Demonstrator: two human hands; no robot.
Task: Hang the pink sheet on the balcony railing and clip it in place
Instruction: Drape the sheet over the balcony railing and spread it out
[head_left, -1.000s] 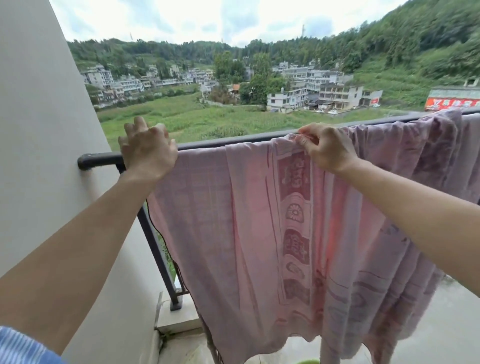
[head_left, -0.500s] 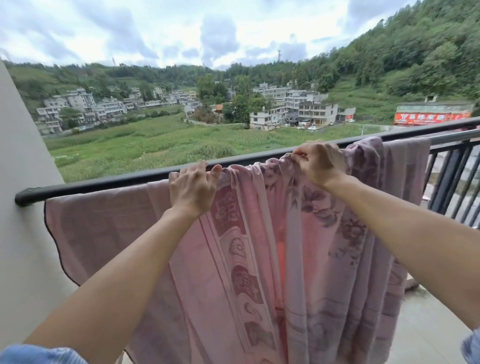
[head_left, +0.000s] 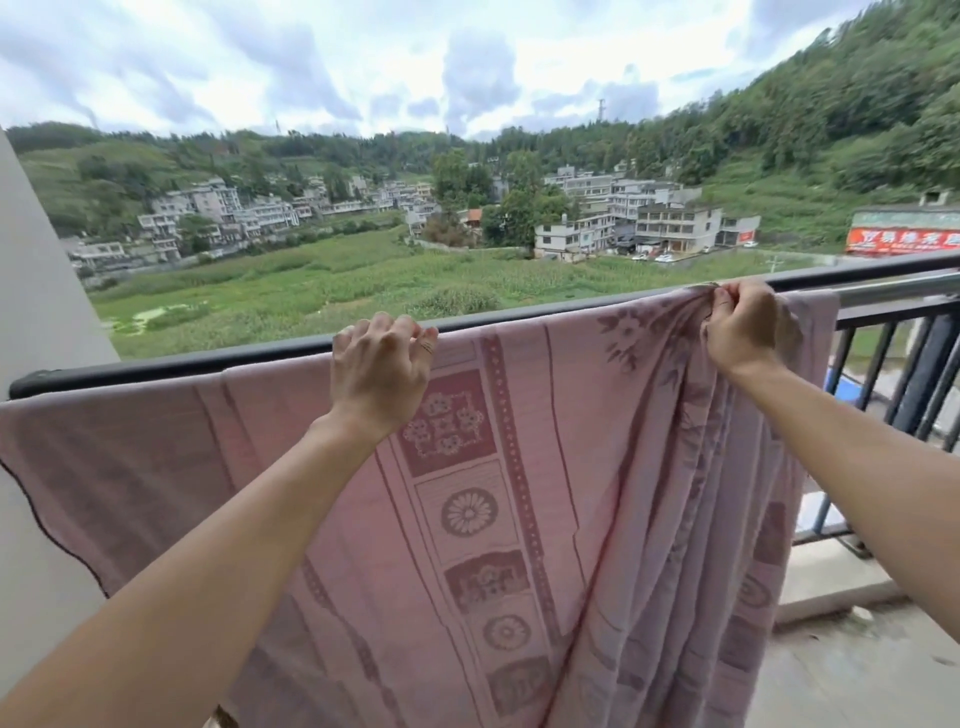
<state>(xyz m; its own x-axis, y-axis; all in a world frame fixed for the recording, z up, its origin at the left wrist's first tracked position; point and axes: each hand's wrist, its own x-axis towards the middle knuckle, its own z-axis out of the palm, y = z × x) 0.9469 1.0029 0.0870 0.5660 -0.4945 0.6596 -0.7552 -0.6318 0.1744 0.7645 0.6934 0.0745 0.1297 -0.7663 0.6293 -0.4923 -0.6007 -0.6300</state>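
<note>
**Q:** Balcony scene first: what surrounds the person?

**A:** Concrete balcony floor (head_left: 841, 670) lies nearest, below a dark metal railing (head_left: 156, 364) that runs left to right across the view. A pale wall (head_left: 36, 291) meets the railing's left end. Two bare forearms reach up toward the railing from the bottom of the view.

**Q:** Where is the pink sheet?

**A:** The pink sheet (head_left: 467, 519), patterned with flower medallions, is draped over the railing and hangs down on the near side. Toward the railing's left end it lies fairly flat. Toward the right it is gathered into loose vertical folds.

**Q:** What are the hands doing?

**A:** The left hand (head_left: 382, 364) rests at the railing's top, fingers curled down onto the sheet's edge; whether it truly pinches the cloth, I cannot tell. The right hand (head_left: 740, 325), further right along the railing, is closed around a bunch of gathered fabric.

**Q:** How far along is the job?

**A:** By my judgement, the hanging is mostly done, since the sheet already sits over the railing. The bunched right part probably needs spreading. No clips are visible anywhere, so clipping appears not yet started.

**Q:** And beyond the railing?

**A:** Green fields (head_left: 363, 280), then pale multi-storey buildings (head_left: 649, 218), wooded hills and a cloudy sky.
</note>
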